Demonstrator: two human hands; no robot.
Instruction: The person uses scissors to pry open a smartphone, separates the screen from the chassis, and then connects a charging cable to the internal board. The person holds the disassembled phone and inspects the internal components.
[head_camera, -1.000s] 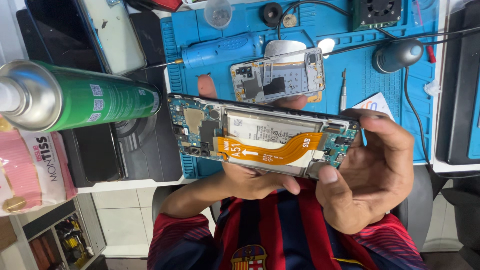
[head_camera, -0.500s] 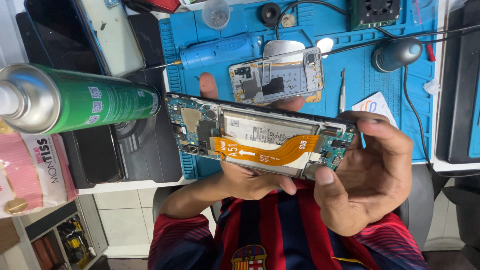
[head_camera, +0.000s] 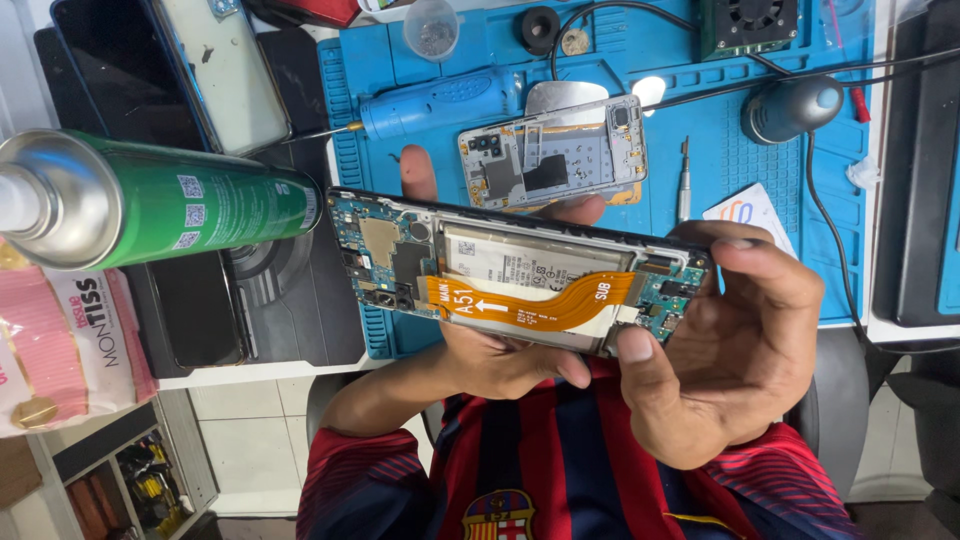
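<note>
Both hands, left hand (head_camera: 500, 350) beneath and right hand (head_camera: 740, 350) closed on its end, hold an opened phone (head_camera: 510, 285) above the blue mat (head_camera: 700, 180); inspection seems underway, needing a steady grip.

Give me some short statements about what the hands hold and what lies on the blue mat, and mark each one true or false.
1. Both hands hold an opened phone with its back cover removed. True.
2. An orange flex cable runs across the phone's inside. True.
3. The right hand holds a screwdriver. False: its fingers grip the phone's right end; a small screwdriver lies on the blue mat.
4. The green spray can stands on the mat. False: it is at the left, off the mat.
5. A grey phone frame lies on the mat beyond the left hand. True.
</note>
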